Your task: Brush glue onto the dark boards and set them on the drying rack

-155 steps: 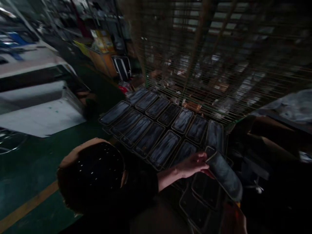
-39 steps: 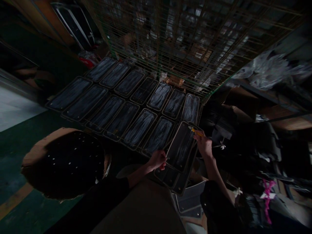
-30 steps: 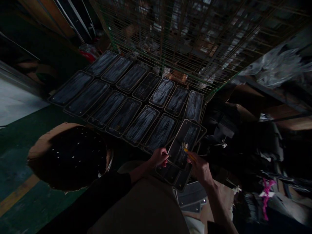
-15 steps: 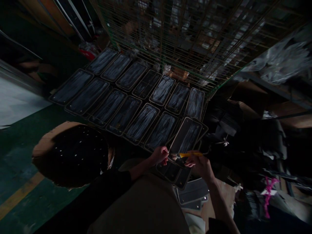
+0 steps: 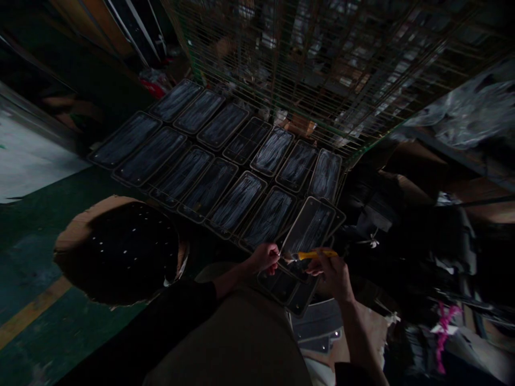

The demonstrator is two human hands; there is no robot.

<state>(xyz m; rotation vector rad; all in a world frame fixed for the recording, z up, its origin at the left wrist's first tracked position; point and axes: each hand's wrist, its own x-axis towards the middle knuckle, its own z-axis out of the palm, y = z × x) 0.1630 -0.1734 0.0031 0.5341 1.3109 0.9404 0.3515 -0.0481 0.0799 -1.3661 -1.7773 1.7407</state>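
**Brush Lies Across the Near End of a Held Tray**

The dark rectangular tray (image 5: 310, 228) rests tilted on a stack of trays (image 5: 286, 287), with its far end pointing toward the laid-out rows. The left hand (image 5: 265, 257) pinches the tray's near left corner, fingers closed on the rim. The brush (image 5: 311, 255), which has a yellow handle, lies crosswise over the tray's near end, its bristles pointing toward the left hand. The right hand (image 5: 332, 272) is curled tight around the right end of the handle, just beside the tray's near right corner.

Beyond the held tray, rows of trays (image 5: 225, 161) streaked pale lie side by side, edge to edge. A wire cage (image 5: 322, 64) rises behind them. To the left, a round dark disc (image 5: 120, 252) dotted with small pale spots sits on brown cardboard (image 5: 70, 236) on the green floor (image 5: 60, 332), near a yellow stripe (image 5: 28, 319).
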